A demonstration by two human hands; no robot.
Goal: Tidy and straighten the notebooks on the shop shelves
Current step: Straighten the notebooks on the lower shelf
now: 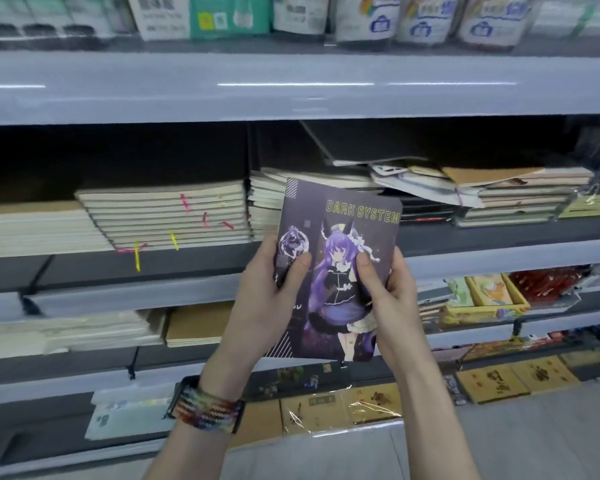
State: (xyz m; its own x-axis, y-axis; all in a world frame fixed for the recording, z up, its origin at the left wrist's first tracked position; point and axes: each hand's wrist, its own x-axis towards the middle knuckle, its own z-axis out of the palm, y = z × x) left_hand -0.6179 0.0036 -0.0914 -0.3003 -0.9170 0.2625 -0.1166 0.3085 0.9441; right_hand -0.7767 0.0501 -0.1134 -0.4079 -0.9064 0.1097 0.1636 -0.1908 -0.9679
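Note:
A dark purple notebook (340, 216) with a cartoon girl and the words "DARK SYSTEM" stands upright in front of the middle shelf. My left hand (267, 299) grips its lower left edge, thumb on the cover. My right hand (392, 292) grips its lower right edge, thumb on the cover too. Behind it on the shelf lies a neat stack of cream notebooks (167, 216) with coloured ribbons, and a second stack (262, 206) right behind the held notebook. To the right, a messy pile of notebooks (482, 195) lies askew.
The grey upper shelf edge (291, 88) overhangs, with packets (229, 15) above it. Lower shelves hold kraft notebooks (198, 323), wrapped brown-cover books (340, 410) and yellow boxed items (485, 296). A woven band (205, 407) is on my left wrist.

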